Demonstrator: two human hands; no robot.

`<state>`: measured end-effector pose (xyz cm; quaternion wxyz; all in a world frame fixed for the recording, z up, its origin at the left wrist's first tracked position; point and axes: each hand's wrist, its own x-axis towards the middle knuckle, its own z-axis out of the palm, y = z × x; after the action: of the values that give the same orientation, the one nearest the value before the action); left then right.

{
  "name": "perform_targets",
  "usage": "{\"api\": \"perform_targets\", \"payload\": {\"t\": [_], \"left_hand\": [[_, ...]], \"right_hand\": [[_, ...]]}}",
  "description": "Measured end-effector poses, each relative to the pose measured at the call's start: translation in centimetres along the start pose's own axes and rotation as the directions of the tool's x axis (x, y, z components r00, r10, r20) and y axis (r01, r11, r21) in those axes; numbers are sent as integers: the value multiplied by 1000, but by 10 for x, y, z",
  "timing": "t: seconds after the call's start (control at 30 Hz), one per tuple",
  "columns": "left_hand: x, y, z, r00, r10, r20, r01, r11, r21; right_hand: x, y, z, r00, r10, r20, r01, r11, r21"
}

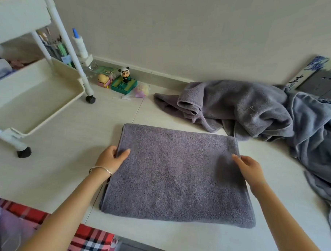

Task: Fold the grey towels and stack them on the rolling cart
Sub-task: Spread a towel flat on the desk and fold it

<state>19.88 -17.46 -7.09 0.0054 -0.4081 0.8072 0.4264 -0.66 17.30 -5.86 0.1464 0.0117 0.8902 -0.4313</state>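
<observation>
Folded grey terry towel (176, 173): flat rectangle, middle of the pale tiled floor (65, 140). Left hand (112, 158) grips its left edge, thumb on top, fingers curled under. Right hand (251, 168) pinches its right edge likewise. White tiered rolling cart (38, 100): floor's far-left corner. Crumpled grey towels (247, 108): far right, near the wall.

Pale tiled floor (64, 168), with my towels and the cart on it.
The folded grey towel (177, 173) lies flat in the middle, square to me. Beyond it, toward the far right corner, a crumpled heap of grey towels (237, 109) touches a rumpled blue-grey towel (316, 135) that runs down the right edge. The white rolling cart (35, 100) stands on black castors (90, 99) at the left edge. Along the far edge by the wall sit a panda figure (125, 74) on a green base (124, 86), a yellow toy (104, 80) and a pink plush toy (141, 90).
</observation>
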Motion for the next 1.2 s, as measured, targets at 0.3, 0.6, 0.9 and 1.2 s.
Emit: {"api": "perform_targets", "payload": {"t": [0.3,0.6,0.9,1.2], "left_hand": [[-59,-15,-1,965,-8,262,39,993,-111],[-68,-20,1,988,36,-151,-54,992,-117],[-99,-45,1,956,78,-282,-106,991,-84],[-112,-53,1,968,144,-205,-147,989,-1]], "right_hand": [[-46,34,-22,946,161,282,-147,987,-71],[-90,43,-17,981,167,94,-173,984,50],[-121,59,-24,966,243,91,-244,970,2],[-153,65,-17,996,86,-11,-85,995,49]]}}
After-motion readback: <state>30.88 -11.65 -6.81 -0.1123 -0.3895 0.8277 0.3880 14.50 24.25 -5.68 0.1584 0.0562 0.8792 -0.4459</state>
